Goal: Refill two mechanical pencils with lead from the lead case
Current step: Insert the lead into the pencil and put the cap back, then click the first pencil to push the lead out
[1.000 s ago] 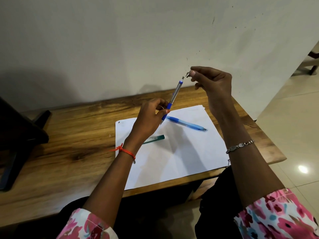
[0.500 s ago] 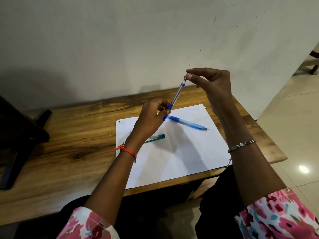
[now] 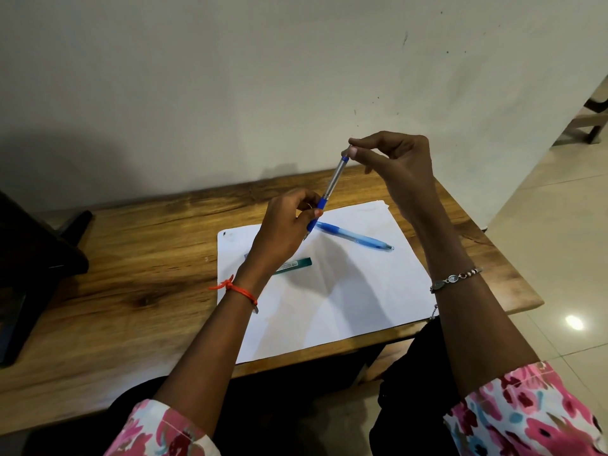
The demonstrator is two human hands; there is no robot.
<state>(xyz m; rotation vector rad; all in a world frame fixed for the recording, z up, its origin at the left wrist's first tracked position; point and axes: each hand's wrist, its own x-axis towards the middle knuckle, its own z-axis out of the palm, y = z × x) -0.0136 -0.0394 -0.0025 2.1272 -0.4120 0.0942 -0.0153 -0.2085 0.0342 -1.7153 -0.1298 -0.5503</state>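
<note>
1. Left hand (image 3: 283,225): I see it raised above the table (image 3: 131,258), over the far left part of a white sheet of paper (image 3: 345,297). Its fingers (image 3: 307,216) are curled round the blue grip section of a clear pencil (image 3: 333,181) and hold it firmly. The pencil's writing tip is hidden behind this hand.

2. Clear pencil: it is off the table and tilted, its upper end leaning away from me and to the right. The barrel is transparent, with a blue collar near the top.

3. Right hand (image 3: 394,169): it is held higher than the left. Thumb and forefinger are closed in a pinch at the very top of the clear pencil, on a small grey part. I cannot tell whether that part is the cap or the lead tube; it is too small. The remaining fingers are loosely bent and touch nothing.

4. Second pencil (image 3: 355,236): blue, lying flat on the paper just beyond the left hand, its pointed end toward the right. Neither hand touches it.

5. Lead case (image 3: 292,265): green, lying flat on the paper beneath the left wrist, which partly covers it. It is apart from the second pencil.

6. Surroundings: the table is wooden and stands against a pale wall (image 3: 230,93). A red thread (image 3: 237,289) circles the left wrist, a metal bracelet (image 3: 454,278) the right. A dark object (image 3: 33,258) occupies the table's left edge. Tiled floor (image 3: 559,225) shows at right.
</note>
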